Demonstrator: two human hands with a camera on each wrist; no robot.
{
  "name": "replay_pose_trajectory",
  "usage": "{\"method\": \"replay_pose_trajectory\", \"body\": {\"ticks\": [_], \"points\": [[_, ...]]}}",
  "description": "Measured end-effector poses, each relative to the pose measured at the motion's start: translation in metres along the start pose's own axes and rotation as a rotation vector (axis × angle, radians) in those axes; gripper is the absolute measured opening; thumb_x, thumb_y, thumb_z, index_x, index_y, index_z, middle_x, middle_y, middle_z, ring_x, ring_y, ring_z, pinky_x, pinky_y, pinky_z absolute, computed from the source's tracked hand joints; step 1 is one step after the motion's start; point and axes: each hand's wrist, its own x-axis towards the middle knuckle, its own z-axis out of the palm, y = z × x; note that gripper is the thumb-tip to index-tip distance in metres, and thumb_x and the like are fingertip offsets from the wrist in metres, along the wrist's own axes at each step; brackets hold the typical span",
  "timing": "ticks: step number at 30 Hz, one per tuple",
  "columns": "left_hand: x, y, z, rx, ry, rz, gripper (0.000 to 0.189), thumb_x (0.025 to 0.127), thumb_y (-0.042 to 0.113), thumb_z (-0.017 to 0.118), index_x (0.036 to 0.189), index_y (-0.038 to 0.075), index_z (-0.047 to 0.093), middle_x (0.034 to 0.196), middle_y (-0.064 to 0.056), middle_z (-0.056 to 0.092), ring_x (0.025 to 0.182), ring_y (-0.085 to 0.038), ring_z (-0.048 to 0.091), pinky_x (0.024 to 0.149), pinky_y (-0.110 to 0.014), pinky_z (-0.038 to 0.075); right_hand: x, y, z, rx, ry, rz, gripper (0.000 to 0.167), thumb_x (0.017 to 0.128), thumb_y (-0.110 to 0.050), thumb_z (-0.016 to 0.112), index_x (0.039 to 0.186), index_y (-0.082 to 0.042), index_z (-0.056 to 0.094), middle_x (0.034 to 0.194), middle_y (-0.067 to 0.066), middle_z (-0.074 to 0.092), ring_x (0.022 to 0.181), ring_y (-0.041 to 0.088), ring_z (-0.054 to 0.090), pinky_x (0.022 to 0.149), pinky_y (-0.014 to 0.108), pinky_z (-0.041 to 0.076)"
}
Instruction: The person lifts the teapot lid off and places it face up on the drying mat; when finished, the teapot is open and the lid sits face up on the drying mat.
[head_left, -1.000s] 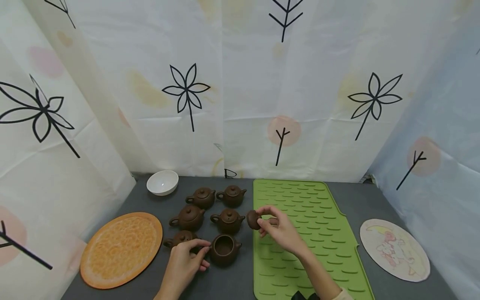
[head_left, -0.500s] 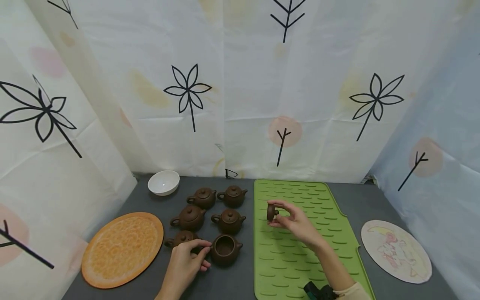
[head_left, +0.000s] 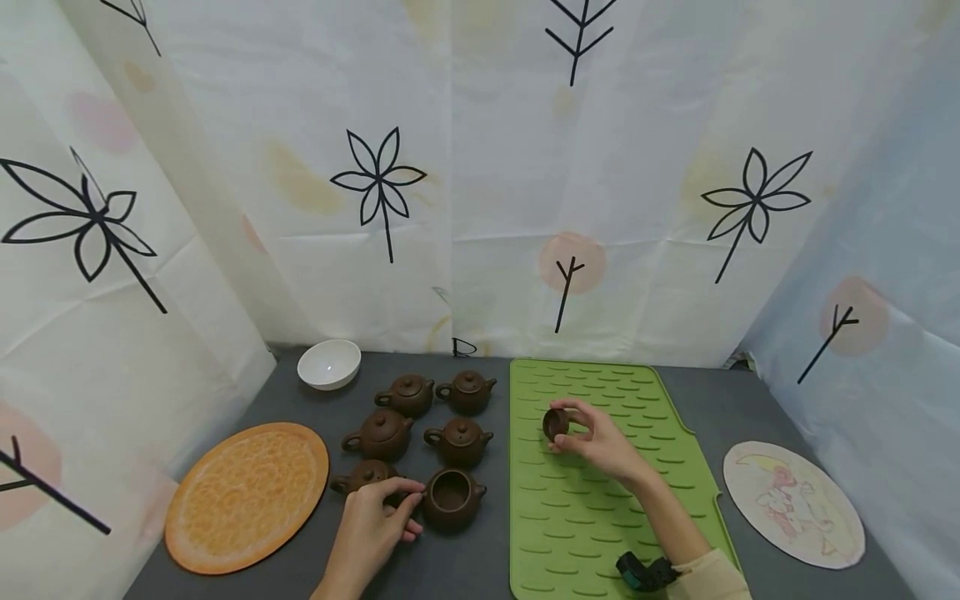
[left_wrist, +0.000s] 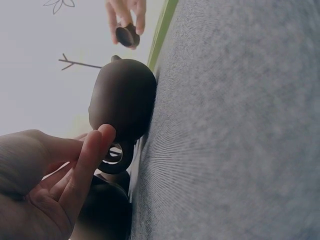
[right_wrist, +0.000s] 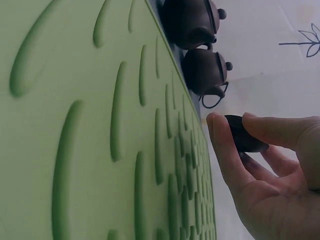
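Left hand [head_left: 373, 523] pinches the pot [head_left: 452, 522] by its handle [left_wrist: 127, 155] — maybe to keep it steady — right hand [head_left: 598, 443] pinches the lid [head_left: 555, 424].

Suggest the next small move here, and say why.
Probably lower the lid onto the green mat: the right hand pinches it just above the mat's bare surface, while the lidless teapot stands apart on the dark tabletop, held at its handle by the left hand.
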Motion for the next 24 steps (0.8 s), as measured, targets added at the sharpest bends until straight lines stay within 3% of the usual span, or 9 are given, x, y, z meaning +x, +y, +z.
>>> {"method": "replay_pose_trajectory", "body": {"ticks": [5, 10, 24], "points": [[0.0, 0.0, 0.0, -0.002, 0.003, -0.007, 0.01, 0.097, 0.005, 0.079, 0.106, 0.007, 0.083, 0.079, -0.008, 0.08, 0.051, -0.011, 0.072, 0.051, -0.026, 0.06, 0.003, 0.009, -0.005, -0.049, 0.004, 0.046, 0.056, 0.108, 0.004, 0.059, 0.159, 0.012, 0.037, 0.15, 0.043, 0.049, 0.117, 0.043, 0.076, 0.097, 0.035, 0.066], [0.0, 0.001, 0.001, -0.003, 0.006, -0.006, 0.01, 0.097, 0.005, 0.079, 0.106, 0.007, 0.083, 0.082, -0.008, 0.08, 0.051, -0.011, 0.071, 0.051, -0.026, 0.06, 0.003, 0.016, -0.005, -0.082, -0.01, 0.044, 0.054, 0.108, 0.005, 0.058, 0.159, 0.013, 0.039, 0.148, 0.044, 0.049, 0.115, 0.034, 0.077, 0.095, 0.03, 0.066], [0.0, -0.001, 0.001, 0.002, 0.016, -0.003, 0.009, 0.097, 0.005, 0.08, 0.104, 0.009, 0.084, 0.082, -0.008, 0.08, 0.05, -0.01, 0.071, 0.051, -0.026, 0.06, 0.002, 0.013, -0.004, -0.07, -0.065, 0.064, 0.056, 0.109, 0.007, 0.053, 0.162, 0.012, 0.035, 0.162, 0.044, 0.034, 0.118, 0.041, 0.076, 0.097, 0.034, 0.066]]}}
